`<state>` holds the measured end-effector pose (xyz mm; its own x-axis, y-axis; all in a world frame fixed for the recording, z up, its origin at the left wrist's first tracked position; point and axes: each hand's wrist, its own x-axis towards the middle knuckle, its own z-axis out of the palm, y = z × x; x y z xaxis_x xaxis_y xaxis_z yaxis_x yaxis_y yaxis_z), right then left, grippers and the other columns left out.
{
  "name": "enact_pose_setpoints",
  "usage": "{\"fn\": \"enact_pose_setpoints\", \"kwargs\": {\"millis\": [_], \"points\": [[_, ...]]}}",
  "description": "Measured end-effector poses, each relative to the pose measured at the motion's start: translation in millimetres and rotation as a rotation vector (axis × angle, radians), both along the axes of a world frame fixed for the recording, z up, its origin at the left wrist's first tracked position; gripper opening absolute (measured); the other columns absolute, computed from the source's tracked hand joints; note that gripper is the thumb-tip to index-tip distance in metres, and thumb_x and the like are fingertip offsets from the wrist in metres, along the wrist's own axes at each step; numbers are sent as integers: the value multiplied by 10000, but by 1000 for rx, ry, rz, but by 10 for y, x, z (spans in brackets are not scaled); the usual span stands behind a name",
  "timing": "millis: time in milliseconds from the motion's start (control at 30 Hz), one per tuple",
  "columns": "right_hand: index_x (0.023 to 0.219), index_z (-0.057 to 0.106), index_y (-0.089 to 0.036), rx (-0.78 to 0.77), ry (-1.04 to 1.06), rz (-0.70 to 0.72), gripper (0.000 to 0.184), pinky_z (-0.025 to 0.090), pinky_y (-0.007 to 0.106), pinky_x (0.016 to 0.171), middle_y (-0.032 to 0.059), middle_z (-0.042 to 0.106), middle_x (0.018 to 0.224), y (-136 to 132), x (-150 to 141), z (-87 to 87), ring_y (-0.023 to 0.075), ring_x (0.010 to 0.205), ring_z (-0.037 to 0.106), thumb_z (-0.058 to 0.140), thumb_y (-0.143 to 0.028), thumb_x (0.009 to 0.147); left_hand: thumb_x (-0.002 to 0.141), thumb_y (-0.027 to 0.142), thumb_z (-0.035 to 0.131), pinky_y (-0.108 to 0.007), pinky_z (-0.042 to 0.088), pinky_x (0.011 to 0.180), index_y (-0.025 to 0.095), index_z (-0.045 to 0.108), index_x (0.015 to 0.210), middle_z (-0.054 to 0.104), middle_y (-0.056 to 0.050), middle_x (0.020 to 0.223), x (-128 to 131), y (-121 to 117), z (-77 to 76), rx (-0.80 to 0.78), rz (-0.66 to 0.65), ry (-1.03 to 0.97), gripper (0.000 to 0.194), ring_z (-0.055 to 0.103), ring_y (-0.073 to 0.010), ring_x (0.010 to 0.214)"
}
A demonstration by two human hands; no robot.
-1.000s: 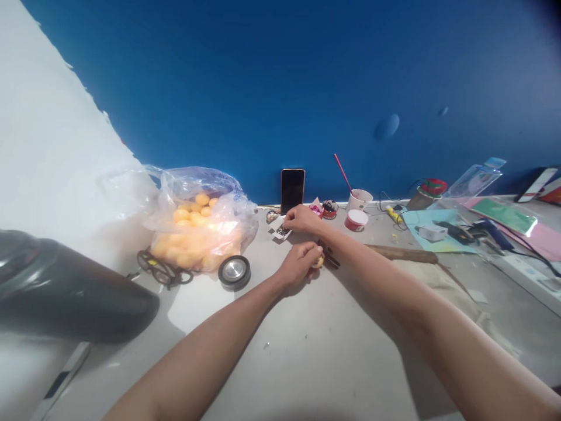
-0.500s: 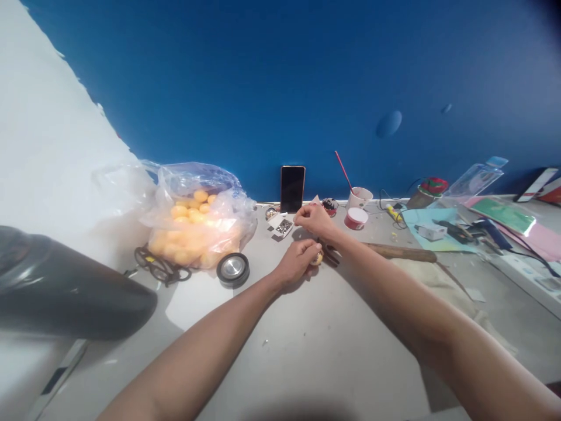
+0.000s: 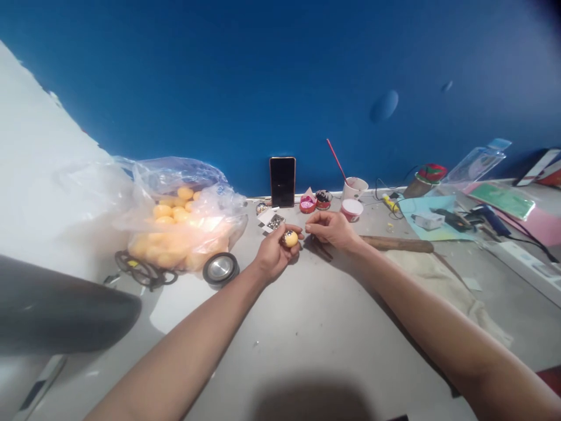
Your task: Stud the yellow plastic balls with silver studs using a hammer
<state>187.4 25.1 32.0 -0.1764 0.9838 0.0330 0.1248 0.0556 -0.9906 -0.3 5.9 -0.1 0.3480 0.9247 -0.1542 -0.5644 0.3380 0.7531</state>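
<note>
My left hand holds a yellow ball, with dark and shiny bits on its upper left side, between thumb and fingers. Just right of it, my right hand is closed in a pinch; whatever sits between its fingertips is too small to make out. The two hands are apart. Behind my left hand, a small white open box contains many tiny metal pieces. A dark two-pronged metal end lies under my right hand, and a wooden handle extends to the right beyond the wrist.
A clear plastic bag of yellow balls stands at left, by black-framed glasses and a round black-rimmed lid. A phone leans on the blue wall. Paper cup, small tubs and a cloth lie rightward; a dark cylinder intrudes at left.
My left hand has raised and turned the yellow ball, showing its studded side. My right hand has drawn back from near the small box to the ball's right. The view has shifted slightly.
</note>
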Motion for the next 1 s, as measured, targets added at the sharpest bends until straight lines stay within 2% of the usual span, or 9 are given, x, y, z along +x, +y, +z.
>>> {"fn": "enact_pose_setpoints", "kwargs": {"millis": [67, 233, 333, 433, 667, 833, 1000], "points": [[768, 698, -178, -16, 18, 5, 300, 301, 222, 435, -52, 543, 517, -11, 17, -26, 76, 455, 393, 850, -428, 700, 924, 529, 682, -209, 284, 423, 137, 662, 951, 637, -35, 802, -14, -9, 22, -21, -11, -25, 393, 437, -73, 459], [704, 678, -183, -97, 71, 31, 368, 294, 225, 425, -55, 498, 481, 27, 58, -63, 74, 439, 367, 870, -496, 696, 857, 350, 764, -186, 268, 432, 168, 624, 998, 603, -5, 803, -13, -53, 57, -12, -42, -63, 269, 431, -66, 481], [726, 687, -180, -124, 148, 44, 430, 291, 230, 423, -62, 486, 479, 50, 71, -90, 72, 434, 347, 881, -564, 711, 816, 346, 834, -175, 306, 459, 162, 616, 965, 569, 14, 745, 2, -69, 58, 8, -52, -61, 322, 476, -75, 517], [726, 688, -178, -130, 178, 57, 462, 289, 231, 424, -63, 485, 479, 60, 79, -106, 74, 437, 348, 898, -590, 704, 781, 383, 886, -179, 353, 479, 147, 654, 1002, 597, 1, 772, 14, -68, 60, 20, -33, -30, 398, 533, -87, 565], [767, 718, -170, -116, 199, 95, 453, 308, 222, 431, -54, 519, 526, 80, 98, -125, 70, 451, 382, 897, -584, 721, 828, 323, 853, -229, 477, 559, 162, 681, 1249, 669, -37, 842, 17, -60, 51, -4, 1, -45, 483, 627, -134, 653], [817, 743, -167, -112, 257, 109, 427, 300, 202, 434, -39, 544, 561, 92, 109, -169, 67, 481, 394, 905, -554, 739, 856, 271, 818, -279, 539, 602, 139, 687, 1203, 733, -106, 1018, 17, -57, 31, -45, 10, -51, 394, 681, -162, 686], [888, 780, -147, -135, 252, 166, 431, 311, 214, 429, -35, 550, 542, 73, 120, -155, 84, 482, 421, 917, -523, 728, 836, 208, 820, -275, 553, 628, 123, 684, 1231, 747, -111, 976, 16, -61, 32, -32, 11, -51, 426, 712, -184, 748]]}}
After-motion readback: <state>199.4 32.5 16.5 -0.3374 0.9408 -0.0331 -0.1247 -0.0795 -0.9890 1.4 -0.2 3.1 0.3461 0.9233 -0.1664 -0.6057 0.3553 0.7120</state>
